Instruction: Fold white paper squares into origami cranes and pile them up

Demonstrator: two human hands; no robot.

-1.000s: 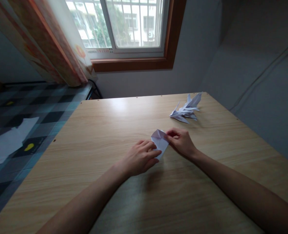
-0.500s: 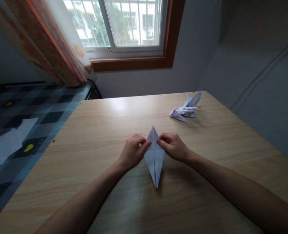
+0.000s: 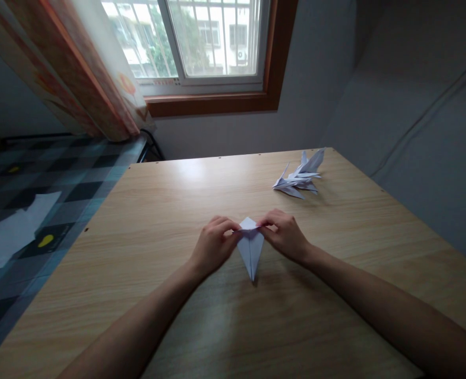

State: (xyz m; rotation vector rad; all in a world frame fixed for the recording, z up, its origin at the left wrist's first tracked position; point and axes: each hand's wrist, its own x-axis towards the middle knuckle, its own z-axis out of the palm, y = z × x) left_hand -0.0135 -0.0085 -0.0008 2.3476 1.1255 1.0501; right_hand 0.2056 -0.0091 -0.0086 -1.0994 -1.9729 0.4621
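A folded white paper (image 3: 250, 250), kite-shaped with a crease down its middle, is held between my two hands above the wooden table (image 3: 157, 210). Its long narrow point faces toward me, and a short point shows at the far side. My left hand (image 3: 215, 243) pinches the paper's left corner between thumb and fingers. On the opposite side, my right hand (image 3: 283, 235) pinches the right corner the same way. A ridge runs across the paper between the two pinches.
Several folded white paper pieces (image 3: 299, 176) lie in a heap at the table's far right. On the left, white sheets (image 3: 17, 231) rest on a checkered cloth (image 3: 78, 189). Beyond the table are a window (image 3: 217, 42) and an orange curtain (image 3: 82, 68).
The paper looks shorter now and is bent across its width between my hands. Its near point has drawn away from me, and my fingers have shifted onto its side corners.
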